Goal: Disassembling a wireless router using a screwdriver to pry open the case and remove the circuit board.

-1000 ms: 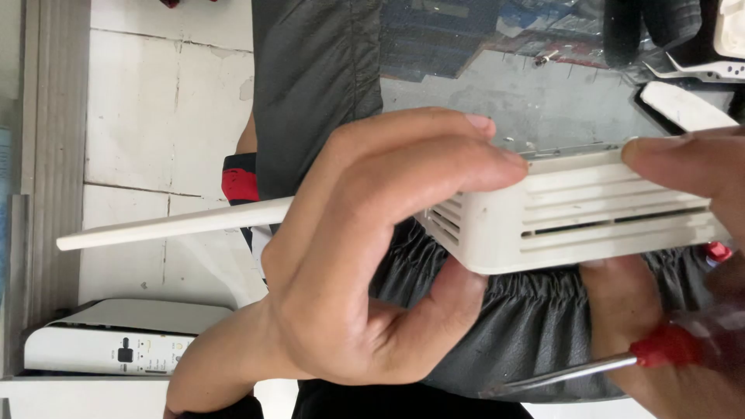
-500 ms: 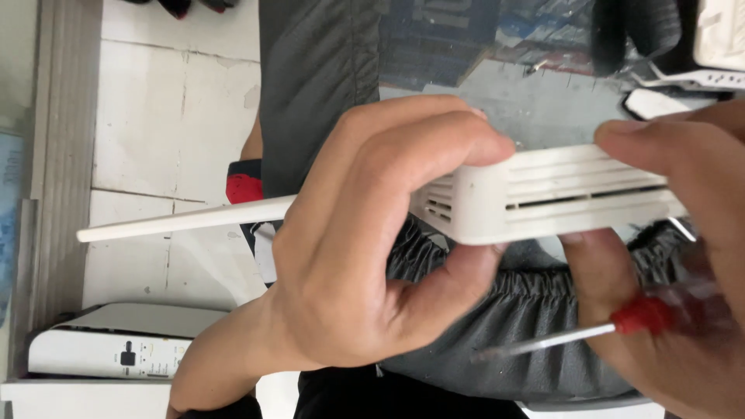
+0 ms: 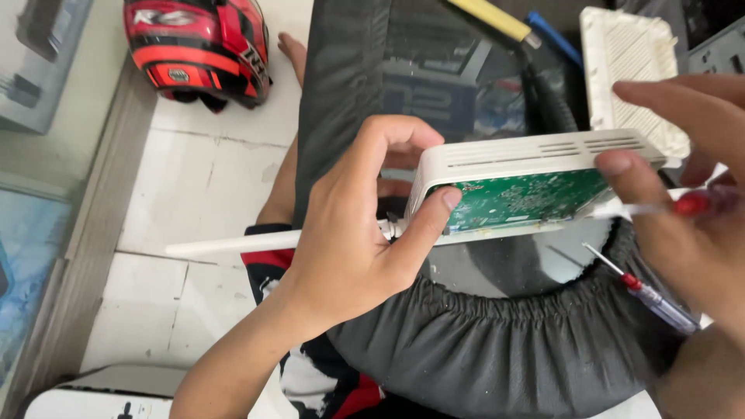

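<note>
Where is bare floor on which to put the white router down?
Bare tiles lie between the red helmet, the grey ledge and the white antenna. Crowded: the dark table behind the router, with tools and a white cover.

The left hand (image 3: 353, 233) comes up from the lower left on a bare forearm, back of the hand toward the camera. Its fingers curl over and its thumb (image 3: 423, 225) stretches out to the right, tip pressed flat. The right hand (image 3: 687, 194) enters from the right edge, index finger and thumb extended leftward, the remaining fingers folded in.
</note>
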